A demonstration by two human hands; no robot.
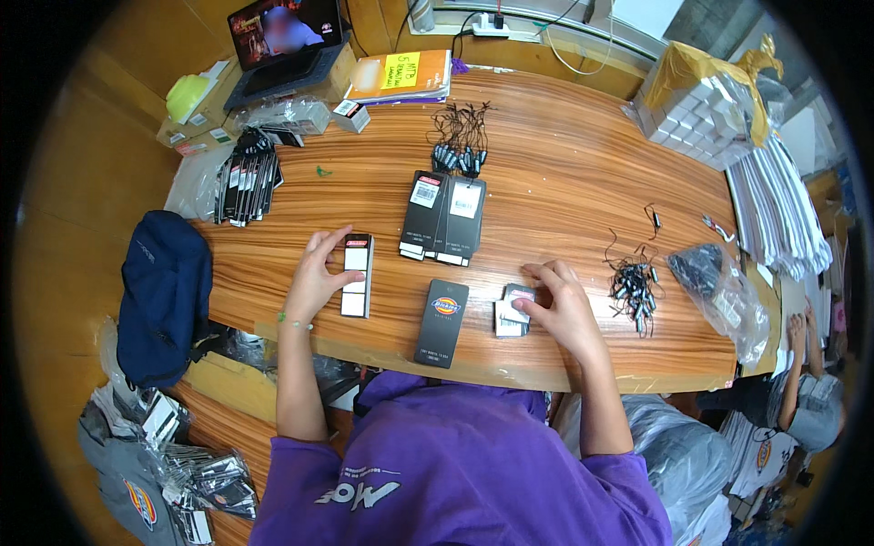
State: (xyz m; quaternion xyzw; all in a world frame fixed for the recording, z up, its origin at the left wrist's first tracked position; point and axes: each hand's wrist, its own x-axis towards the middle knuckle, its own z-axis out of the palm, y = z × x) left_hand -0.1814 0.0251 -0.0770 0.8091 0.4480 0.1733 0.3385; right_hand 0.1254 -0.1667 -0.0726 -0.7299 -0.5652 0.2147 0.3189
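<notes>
My left hand (316,275) rests at the left side of a narrow stack of black-edged cards with white label panels (356,298), thumb on its face and fingertips near its top edge. To the right, my right hand (566,311) has its thumb on a small pile of white-and-grey tags (512,318), its fingers bent above. Between the hands lies a dark grey hang tag (442,323) with a colourful oval logo. Behind it sit stacks of black hang tags with white barcode labels (442,218).
Black cord loops (461,136) lie behind the tags, another heap (635,289) at right. Bundled black tags (248,187) sit at left, near a laptop (287,36). Small pliers (718,227), a plastic bag (728,296), white boxes (696,114) and another person's hands (801,329) are at right.
</notes>
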